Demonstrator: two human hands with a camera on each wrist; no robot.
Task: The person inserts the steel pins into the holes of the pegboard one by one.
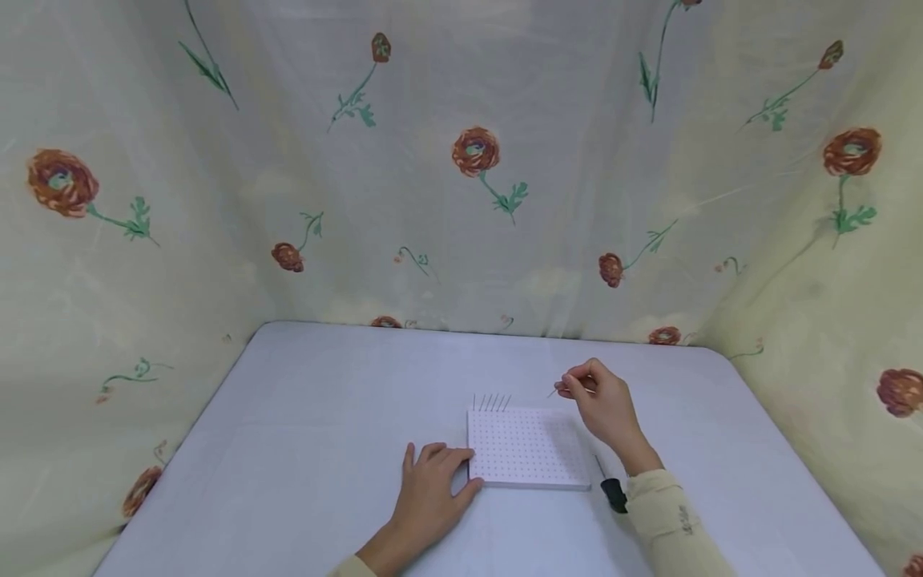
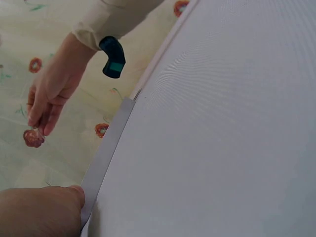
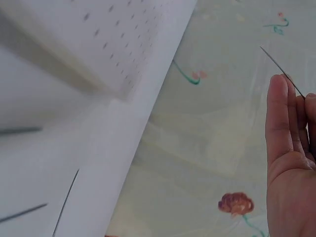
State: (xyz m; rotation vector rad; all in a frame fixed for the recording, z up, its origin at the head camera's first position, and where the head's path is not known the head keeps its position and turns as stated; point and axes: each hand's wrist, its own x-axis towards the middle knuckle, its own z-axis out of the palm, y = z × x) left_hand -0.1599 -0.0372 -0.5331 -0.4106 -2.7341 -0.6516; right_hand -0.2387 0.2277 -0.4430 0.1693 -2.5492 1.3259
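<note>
A pale table [image 1: 303, 449] stands enclosed by cream flower-printed curtains [image 1: 461, 200].

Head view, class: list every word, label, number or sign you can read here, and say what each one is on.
No text can be read.
Right sleeve: a small dark mark, too small and blurred to read.
Dotted board: a grid of dots only, no lettering.
Curtain: printed flowers only, no words.

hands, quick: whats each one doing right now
Left hand: open, lying flat on the table, thumb touching the white dotted board.
Right hand: pinches a thin needle above the board.
</note>
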